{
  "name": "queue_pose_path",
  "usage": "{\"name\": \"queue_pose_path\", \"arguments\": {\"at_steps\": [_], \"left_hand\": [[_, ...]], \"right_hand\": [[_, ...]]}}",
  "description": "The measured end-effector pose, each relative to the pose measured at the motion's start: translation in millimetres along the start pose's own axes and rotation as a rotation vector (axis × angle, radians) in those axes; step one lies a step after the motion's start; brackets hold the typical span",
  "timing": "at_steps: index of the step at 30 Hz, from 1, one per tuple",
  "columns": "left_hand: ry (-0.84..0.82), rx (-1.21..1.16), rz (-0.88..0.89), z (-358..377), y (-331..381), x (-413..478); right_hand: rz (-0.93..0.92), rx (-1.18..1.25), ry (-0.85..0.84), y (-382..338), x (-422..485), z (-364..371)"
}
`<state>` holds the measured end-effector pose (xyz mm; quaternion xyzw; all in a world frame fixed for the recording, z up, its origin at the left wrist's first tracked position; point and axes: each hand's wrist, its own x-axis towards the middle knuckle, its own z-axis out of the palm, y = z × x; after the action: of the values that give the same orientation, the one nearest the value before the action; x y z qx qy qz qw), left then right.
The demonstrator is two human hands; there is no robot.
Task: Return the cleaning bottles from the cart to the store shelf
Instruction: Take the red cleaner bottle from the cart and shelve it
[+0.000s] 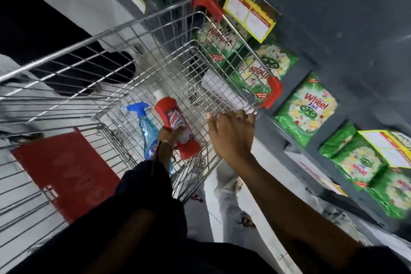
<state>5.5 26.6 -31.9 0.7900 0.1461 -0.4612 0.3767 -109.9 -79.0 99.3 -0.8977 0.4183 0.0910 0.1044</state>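
A wire shopping cart (93, 39) fills the middle of the view. Inside it lies a red cleaning bottle (171, 115) with a white cap, and my left hand (168, 140) is closed around its lower part. Beside it on the left lies a blue spray bottle (145, 129) with a blue trigger. My right hand (231, 133) grips the cart's right rim near a red corner guard (273, 93). The dark store shelf (289, 138) runs along the right.
Green detergent bags (309, 109) fill the shelf at right, with yellow price tags (249, 13) hanging in front. A red panel (66, 171) sits at the cart's near left. A foot in a light shoe (226, 187) stands on the pale floor between cart and shelf.
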Motion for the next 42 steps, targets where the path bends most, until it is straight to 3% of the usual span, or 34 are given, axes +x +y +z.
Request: {"name": "queue_pose_path", "arguments": {"at_steps": [5,7,10,15,21,32,39,42], "left_hand": [[-0.125,-0.079,0.194,-20.8,32.0,-40.9],[-0.221,-0.093,0.321,-34.5,51.0,-71.5],[-0.355,-0.070,0.500,-52.0,86.2,-130.7],[-0.578,0.024,0.718,-49.9,124.3,-226.1],[-0.837,0.135,0.701,-5.8,114.9,-289.5],[-0.969,0.336,0.721,98.0,89.1,-340.3],[-1.065,0.384,0.818,148.6,93.3,-364.1],[-1.062,0.363,0.896,179.6,101.2,-380.9]], "right_hand": [[-0.019,0.186,-0.105,6.3,3.2,-10.0],[0.006,0.452,-0.254,13.3,8.3,-23.0],[0.103,1.129,-0.520,26.9,5.9,-64.5],[0.084,1.593,-0.508,62.1,-38.2,-132.2],[0.190,1.654,-0.225,123.5,-114.6,-161.3],[0.460,1.653,0.057,208.7,-196.8,-148.6],[0.460,1.651,0.254,249.4,-215.5,-147.3],[0.387,1.624,0.436,272.0,-214.9,-158.4]]}}
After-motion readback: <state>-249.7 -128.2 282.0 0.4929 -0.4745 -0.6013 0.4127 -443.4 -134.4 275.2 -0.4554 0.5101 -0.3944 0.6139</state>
